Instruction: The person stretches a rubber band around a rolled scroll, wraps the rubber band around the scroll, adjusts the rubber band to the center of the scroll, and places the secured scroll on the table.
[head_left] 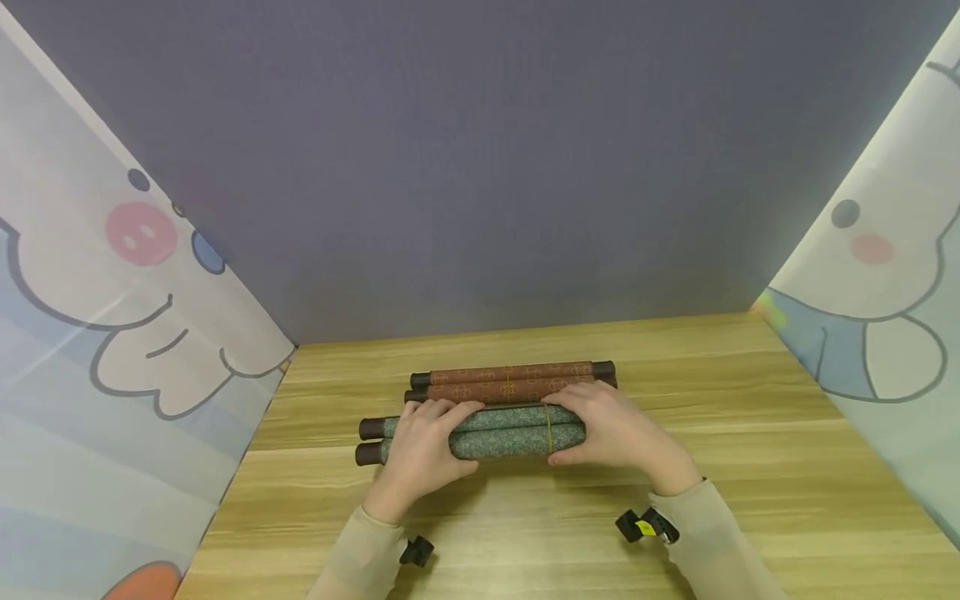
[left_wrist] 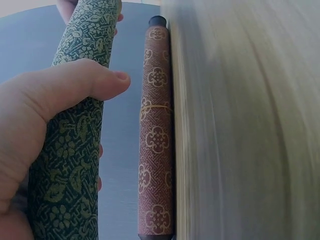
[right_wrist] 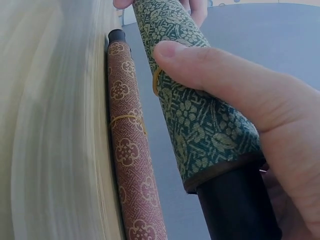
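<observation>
Both hands hold a green patterned scroll [head_left: 510, 442], made of two parallel rolls with dark end caps and a thin yellow band. My left hand [head_left: 422, 446] grips it toward the left end, thumb across the near side [left_wrist: 75, 150]. Toward the other end, my right hand [head_left: 617, 423] grips it beside the band; its thumb lies over the cloth in the right wrist view. The wrist views show the scroll raised above the wooden surface. Behind it lies a red-brown scroll [head_left: 480, 389] with gold flower motifs, also double-rolled and banded [right_wrist: 125, 130].
The wood-grain tabletop [head_left: 525, 533] runs back to a grey-blue wall panel [head_left: 480, 183]. Cartoon-printed sheets flank it on the left [head_left: 67, 417] and right [head_left: 900, 333]. Small black devices [head_left: 417, 551] are strapped at both wrists.
</observation>
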